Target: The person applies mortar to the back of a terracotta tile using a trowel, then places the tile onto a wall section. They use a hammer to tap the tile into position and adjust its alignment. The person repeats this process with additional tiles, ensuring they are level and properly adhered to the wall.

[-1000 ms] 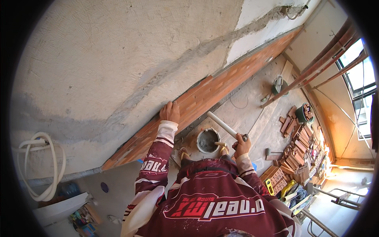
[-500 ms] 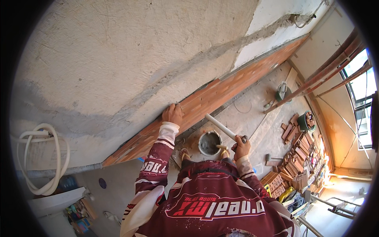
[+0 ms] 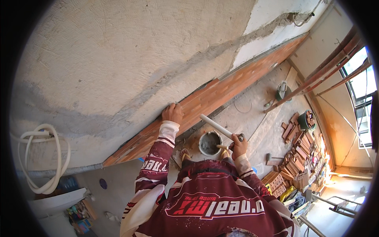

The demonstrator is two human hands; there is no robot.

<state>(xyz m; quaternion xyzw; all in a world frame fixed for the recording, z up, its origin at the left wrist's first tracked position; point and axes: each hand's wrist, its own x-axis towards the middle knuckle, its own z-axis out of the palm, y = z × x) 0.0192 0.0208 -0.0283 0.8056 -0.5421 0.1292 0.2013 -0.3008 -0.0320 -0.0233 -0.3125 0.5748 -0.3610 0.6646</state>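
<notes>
My left hand (image 3: 172, 113) is at the top edge of the red-brown brick-tile band (image 3: 197, 102) on the wall. Its fingers are curled against that edge, and whatever lies under them is hidden. In my right hand (image 3: 238, 147) is a long white tube (image 3: 216, 126) with a dark end piece, gripped near that end. The tube slants up and left, its far tip close to the lower part of the tile band. Below the tube, a round bucket (image 3: 209, 143) of grey wet mix stands on the floor by my feet, with a light wooden handle (image 3: 222, 146) at its right rim.
Bare rough plaster (image 3: 98, 59) rises above the tiles. A coiled pale hose (image 3: 59, 158) hangs at the left. Stacked brick tiles (image 3: 302, 158), a hammer (image 3: 273, 160) and a green bucket (image 3: 307, 120) are at the right. Slanting poles (image 3: 312, 83) cross the far right.
My right hand has brought the white tube a little to the left, nearer the tile band. My left hand has stayed at the top edge of the tiles.
</notes>
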